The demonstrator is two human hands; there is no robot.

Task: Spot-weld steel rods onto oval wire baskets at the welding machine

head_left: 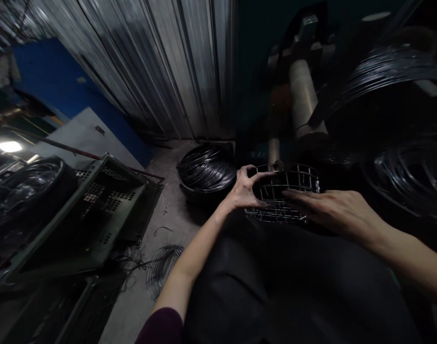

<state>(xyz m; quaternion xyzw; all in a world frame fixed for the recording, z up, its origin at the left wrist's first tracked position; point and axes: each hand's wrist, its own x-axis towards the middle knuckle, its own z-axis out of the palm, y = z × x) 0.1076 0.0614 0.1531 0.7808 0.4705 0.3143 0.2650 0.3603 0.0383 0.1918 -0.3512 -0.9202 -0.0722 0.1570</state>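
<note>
A round metal wire basket [286, 184] with an open grid wall is in front of the dark machine, above my dark-covered lap [297, 282]. My left hand [246, 188] grips the basket's left side, its thumb low on the near wires and its index finger reaching along the upper part. Across the basket's right near side lies my right hand [333, 208], with fingers stretched out flat and pointing left. It overlaps the wires; whether it presses on them I cannot tell. The right thumb and part of the basket's right side are hidden.
Black wire coils [207, 169] fill a round container near the corrugated metal wall [161, 62]. Green perforated crates [107, 215] stand at left. Loose wire [164, 267] lies on the floor. A machine shaft [304, 93] and large wire spools [397, 71] are at right.
</note>
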